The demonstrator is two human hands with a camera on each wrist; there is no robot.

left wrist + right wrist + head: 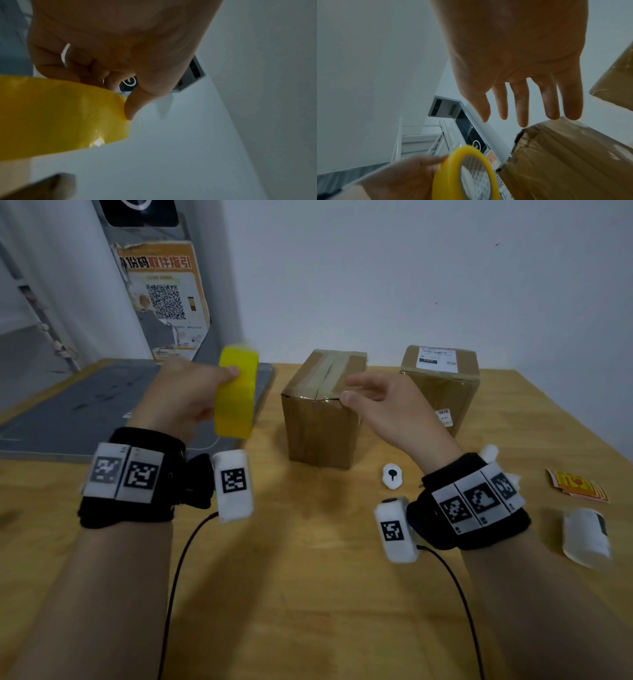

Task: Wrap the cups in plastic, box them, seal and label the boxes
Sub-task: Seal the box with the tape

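My left hand (191, 395) grips a yellow roll of tape (236, 393), lifted above the table left of a brown cardboard box (320, 419). The thumb presses the roll's outer face (60, 115); the fingers curl through its core. That box stands in the middle with its top flaps taped along the seam. My right hand (380, 402) hovers open over the box's near right top edge, fingers spread and straight (522, 105), holding nothing. In the right wrist view the tape roll (467, 174) and the box top (570, 159) sit below the fingers. A second taped box (442, 385) with a white shipping label stands behind at the right.
A grey mat (102, 405) covers the table's left rear. On the wooden table (308, 577) lie a small white cutter (392, 475), a stack of red and yellow stickers (579, 486) and a white label roll (585, 537). A poster with a QR code (164, 302) hangs behind.
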